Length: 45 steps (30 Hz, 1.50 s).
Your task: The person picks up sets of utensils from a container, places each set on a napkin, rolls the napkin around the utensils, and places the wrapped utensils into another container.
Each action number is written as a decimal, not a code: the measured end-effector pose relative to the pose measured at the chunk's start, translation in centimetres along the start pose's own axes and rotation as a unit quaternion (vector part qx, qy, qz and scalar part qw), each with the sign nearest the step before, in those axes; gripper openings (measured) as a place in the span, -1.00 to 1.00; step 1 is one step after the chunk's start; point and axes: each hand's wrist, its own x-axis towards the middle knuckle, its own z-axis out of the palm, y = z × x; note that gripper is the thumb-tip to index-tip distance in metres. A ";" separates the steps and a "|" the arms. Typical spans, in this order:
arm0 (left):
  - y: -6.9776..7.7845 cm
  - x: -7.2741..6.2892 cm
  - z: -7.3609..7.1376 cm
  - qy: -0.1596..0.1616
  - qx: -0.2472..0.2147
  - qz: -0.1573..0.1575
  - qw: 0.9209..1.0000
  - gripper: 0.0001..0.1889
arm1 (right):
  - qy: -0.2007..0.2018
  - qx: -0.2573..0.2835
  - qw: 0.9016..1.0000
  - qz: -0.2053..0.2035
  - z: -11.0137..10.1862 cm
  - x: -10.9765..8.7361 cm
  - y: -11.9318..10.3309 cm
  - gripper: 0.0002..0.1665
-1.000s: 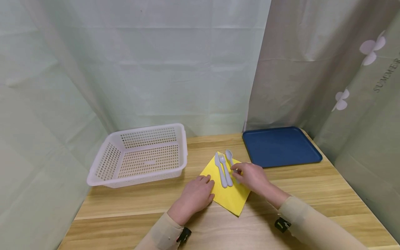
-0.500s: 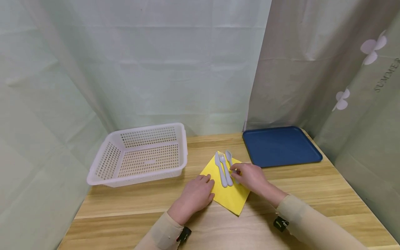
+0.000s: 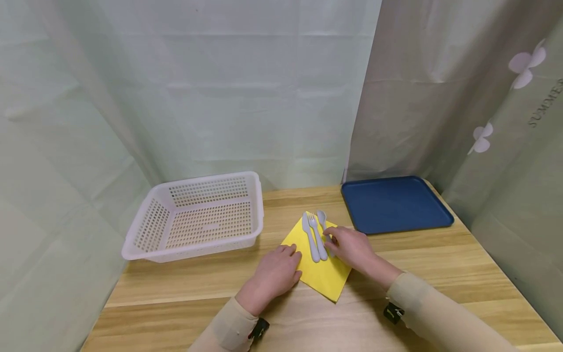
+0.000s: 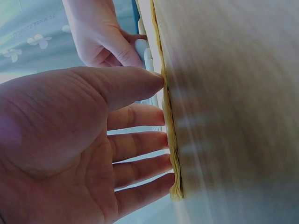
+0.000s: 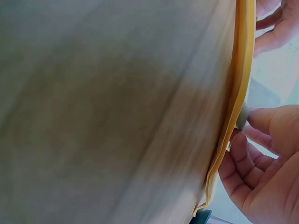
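A folded yellow napkin (image 3: 323,281) lies diagonally on the wooden table in the head view. On it, side by side, are a light grey knife (image 3: 310,239), fork (image 3: 318,238) and spoon (image 3: 322,218). My left hand (image 3: 276,271) rests at the napkin's left edge, its fingers (image 4: 140,144) nearly straight and fingertips on the edge in the left wrist view. My right hand (image 3: 352,247) pinches the spoon's handle between thumb and fingers; the hand hides part of that handle. In the right wrist view the grey handle end (image 5: 242,115) shows at the fingertips.
A white perforated plastic basket (image 3: 193,252) stands at the back left. At the back right lies a dark blue tray (image 3: 396,203). Pale curtains (image 3: 246,98) hang close behind the wooden table (image 3: 184,288) and along its sides.
My right hand has shifted slightly left with the spoon's handle, toward the fork. The left hand, napkin, knife and fork look much the same.
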 end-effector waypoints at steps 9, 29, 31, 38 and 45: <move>0.1 -0.1 -0.3 -0.002 -0.004 0.000 1.000 -0.53 | 0.011 -0.037 0.999 -0.017 0.1 -0.1 0.0 -0.73; 0.1 -0.2 -0.4 0.003 -0.008 0.000 1.000 -0.54 | 0.014 -0.025 0.998 -0.056 0.1 -0.6 0.1 -0.79; 0.1 -0.2 -0.5 0.005 -0.007 0.002 1.000 -0.54 | 0.012 -0.025 0.998 -0.059 0.1 -0.7 0.2 -0.78; 0.1 -0.2 -0.4 0.002 -0.004 0.001 1.000 -0.53 | 0.004 -0.024 0.998 -0.063 0.0 -0.7 0.2 -0.77; 0.1 -0.1 -0.4 -0.005 -0.007 -0.003 1.000 -0.52 | 0.001 -0.018 0.998 -0.064 0.0 -0.8 0.2 -0.77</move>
